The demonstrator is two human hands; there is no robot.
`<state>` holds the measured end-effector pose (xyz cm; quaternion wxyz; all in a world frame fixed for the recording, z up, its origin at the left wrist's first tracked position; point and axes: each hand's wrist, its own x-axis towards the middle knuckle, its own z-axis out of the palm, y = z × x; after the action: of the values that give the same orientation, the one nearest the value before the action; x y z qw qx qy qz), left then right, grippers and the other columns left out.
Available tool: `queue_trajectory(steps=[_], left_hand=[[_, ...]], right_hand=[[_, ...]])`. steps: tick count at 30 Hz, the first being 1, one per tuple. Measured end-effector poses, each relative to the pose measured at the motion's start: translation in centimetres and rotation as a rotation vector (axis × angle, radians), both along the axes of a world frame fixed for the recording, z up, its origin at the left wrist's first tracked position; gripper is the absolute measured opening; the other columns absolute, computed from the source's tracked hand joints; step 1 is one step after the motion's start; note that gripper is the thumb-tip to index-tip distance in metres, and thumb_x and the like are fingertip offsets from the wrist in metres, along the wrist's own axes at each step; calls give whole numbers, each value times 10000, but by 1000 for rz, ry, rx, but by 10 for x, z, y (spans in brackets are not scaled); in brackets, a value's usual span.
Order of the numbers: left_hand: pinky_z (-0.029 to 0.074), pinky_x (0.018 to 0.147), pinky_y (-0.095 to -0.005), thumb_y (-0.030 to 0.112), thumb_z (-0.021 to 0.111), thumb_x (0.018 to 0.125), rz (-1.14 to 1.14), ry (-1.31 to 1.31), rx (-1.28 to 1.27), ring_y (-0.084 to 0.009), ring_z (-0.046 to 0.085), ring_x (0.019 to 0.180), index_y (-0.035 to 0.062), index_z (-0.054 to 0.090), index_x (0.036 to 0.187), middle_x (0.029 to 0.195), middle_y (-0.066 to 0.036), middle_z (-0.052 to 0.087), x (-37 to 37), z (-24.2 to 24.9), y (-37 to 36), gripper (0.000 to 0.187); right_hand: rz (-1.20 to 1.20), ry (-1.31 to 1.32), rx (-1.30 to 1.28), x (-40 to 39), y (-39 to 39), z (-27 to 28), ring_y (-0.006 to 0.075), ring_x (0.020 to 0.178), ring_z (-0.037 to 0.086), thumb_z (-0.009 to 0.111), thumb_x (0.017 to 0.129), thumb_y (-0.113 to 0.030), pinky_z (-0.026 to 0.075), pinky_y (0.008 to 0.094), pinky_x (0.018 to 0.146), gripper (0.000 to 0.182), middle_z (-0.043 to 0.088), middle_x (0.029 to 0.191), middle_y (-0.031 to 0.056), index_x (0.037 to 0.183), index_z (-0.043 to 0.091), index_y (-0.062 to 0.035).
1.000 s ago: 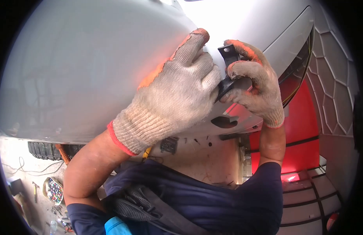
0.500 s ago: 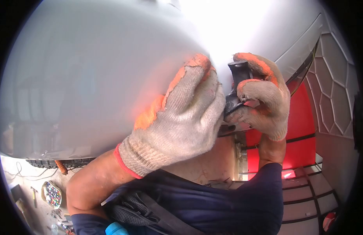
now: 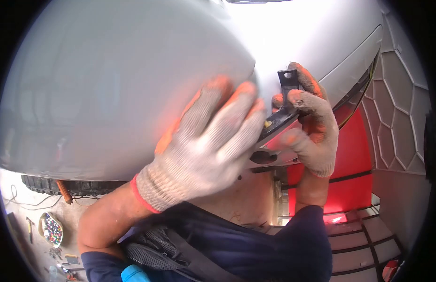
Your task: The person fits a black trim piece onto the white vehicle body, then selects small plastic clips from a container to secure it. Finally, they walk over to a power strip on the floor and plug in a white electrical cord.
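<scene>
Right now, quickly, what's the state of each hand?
Left hand: open, at the grey panel.
Right hand: closed, holding the black bracket.

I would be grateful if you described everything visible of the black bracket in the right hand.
The black bracket has a dark, slightly shiny surface; whether plastic or metal, I cannot tell. Its upper end is a flat tab with a round hole; below, it bends and slopes down toward picture left, with a small yellow spot on the lower part. The gloved right hand grips its middle, hiding some of it. Its lower end nears the left hand; contact there is unclear. Pale car body lies behind.
</scene>
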<state>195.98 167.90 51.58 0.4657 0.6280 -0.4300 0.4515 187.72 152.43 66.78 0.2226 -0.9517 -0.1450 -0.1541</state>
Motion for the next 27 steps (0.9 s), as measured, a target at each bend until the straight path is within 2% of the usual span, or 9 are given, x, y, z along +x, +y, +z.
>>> queue_trajectory(steps=[2,3,6,8,9,14,19,24,27], left_hand=[[566,838,-462,89,752,728,-30,39,-135,-263,691,990,72,767,949,1127,-135,676,-16,-17,1,223],[568,809,-433,82,769,743,-160,149,-44,-252,688,964,74,755,1014,1125,-140,668,-28,-18,8,272],[567,803,-410,58,805,769,-468,401,138,-295,689,965,29,669,1231,1163,-168,645,-44,-16,15,482],[561,842,-445,72,805,794,-802,780,-207,-370,680,1000,-6,602,1316,1207,-200,634,-46,-14,2,565],[553,878,-468,100,788,826,-924,924,-167,-416,665,1036,-28,554,1363,1224,-226,629,-46,-11,3,600],[556,885,-450,112,782,820,-999,969,-147,-399,673,1048,-27,577,1343,1206,-235,638,-39,9,0,579],[558,873,-437,128,760,833,-1087,1117,-146,-379,692,1014,-24,605,1310,1123,-231,668,-34,23,-3,524],[557,862,-422,172,761,854,-1181,1253,-48,-333,702,980,-16,611,1303,1085,-205,680,-24,25,6,509],[555,853,-410,182,751,869,-1098,1113,21,-305,705,976,-21,609,1293,1093,-203,686,-22,17,12,491]], right_hand=[[-200,-91,424,-5,14,-10,294,1095,686,901,801,-251,593,411,922,508,506,1474,241,1158,655,16],[-129,-150,431,-2,13,-15,307,1050,700,793,919,-210,611,434,880,351,527,1437,235,1143,645,16],[-253,-265,459,3,26,-25,307,996,713,721,955,-121,627,450,846,250,550,1397,226,1138,623,19],[-298,-318,433,8,33,-32,306,972,716,665,971,-65,643,455,804,248,565,1363,219,1195,586,8],[-253,-331,541,10,33,-34,301,965,717,648,975,-54,645,447,793,271,563,1368,221,1230,572,-3],[-223,-393,691,20,39,-41,280,918,718,592,1005,-73,645,415,751,311,563,1370,228,1307,534,-24],[-418,-650,683,31,51,-59,279,780,708,561,1039,-248,640,427,682,346,583,1335,237,1314,531,-39],[-449,-534,745,30,62,-52,288,745,707,575,1031,-271,637,433,655,366,584,1327,235,1307,529,-36],[-470,-446,774,28,67,-50,293,725,706,583,1026,-285,635,437,639,378,584,1323,234,1304,529,-34]])
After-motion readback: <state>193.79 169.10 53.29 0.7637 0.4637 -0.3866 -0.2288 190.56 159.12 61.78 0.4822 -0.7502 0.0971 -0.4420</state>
